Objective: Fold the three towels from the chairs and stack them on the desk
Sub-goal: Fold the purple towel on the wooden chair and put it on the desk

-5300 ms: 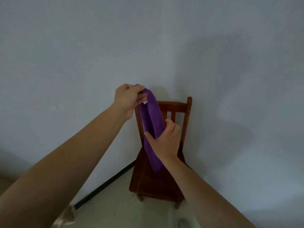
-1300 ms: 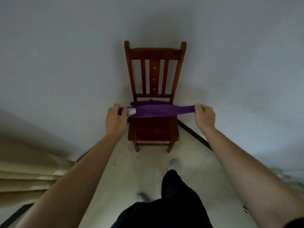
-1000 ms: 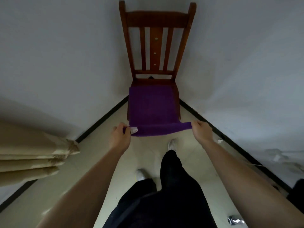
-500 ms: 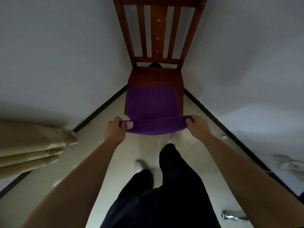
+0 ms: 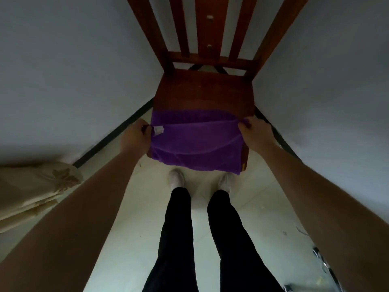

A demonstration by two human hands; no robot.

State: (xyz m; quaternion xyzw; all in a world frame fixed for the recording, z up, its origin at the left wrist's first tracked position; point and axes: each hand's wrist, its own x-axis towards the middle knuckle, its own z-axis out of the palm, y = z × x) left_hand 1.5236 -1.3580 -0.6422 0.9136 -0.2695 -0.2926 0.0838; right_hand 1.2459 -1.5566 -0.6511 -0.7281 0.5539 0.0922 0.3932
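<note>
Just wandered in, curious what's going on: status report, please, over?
Left hand, right hand: each pinching a top corner of the purple towel. Towel doubled over on chair seat, front edge overhanging. Nothing seen in the way.

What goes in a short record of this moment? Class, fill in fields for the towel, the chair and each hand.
Towel: purple towel, doubled over on the front of the seat, its fold overhanging the front edge
Chair: wooden chair, slatted back, rear of seat bare
Left: left hand pinches the upper layer's corner by the white label
Right: right hand pinches the opposite corner
</note>
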